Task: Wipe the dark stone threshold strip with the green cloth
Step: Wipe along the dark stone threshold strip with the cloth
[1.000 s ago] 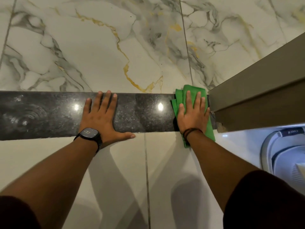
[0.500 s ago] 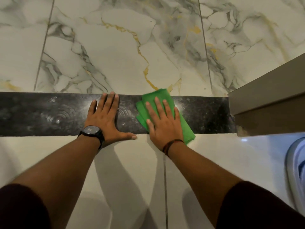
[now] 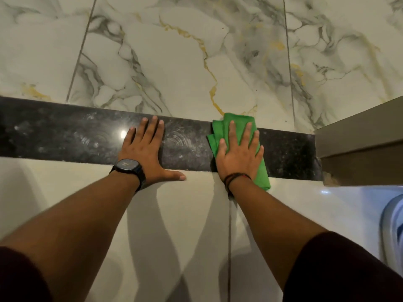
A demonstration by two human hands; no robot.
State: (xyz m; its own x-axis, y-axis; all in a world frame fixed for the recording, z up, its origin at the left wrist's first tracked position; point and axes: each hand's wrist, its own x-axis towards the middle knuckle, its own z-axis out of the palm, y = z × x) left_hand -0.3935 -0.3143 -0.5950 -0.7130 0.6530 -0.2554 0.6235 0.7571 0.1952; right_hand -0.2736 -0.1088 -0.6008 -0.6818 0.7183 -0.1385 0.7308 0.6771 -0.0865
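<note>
The right hand (image 3: 238,159), palm flat, pins the green cloth (image 3: 236,122) on the threshold strip (image 3: 287,149); the left hand (image 3: 145,152) braces, spread empty. Even pressure should carry the cloth toward nine o'clock over the hazy swirls (image 3: 91,140).

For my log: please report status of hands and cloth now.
Right hand flat on green cloth, on dark threshold strip. Left hand flat, bracing. Nothing in the way.

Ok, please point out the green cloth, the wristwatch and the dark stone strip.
green cloth (image 3: 238,122): head view, its far folded edge beyond the fingers.
wristwatch (image 3: 127,165): head view, the middle of its dark face.
dark stone strip (image 3: 287,151): head view, bare part right of the cloth.
</note>
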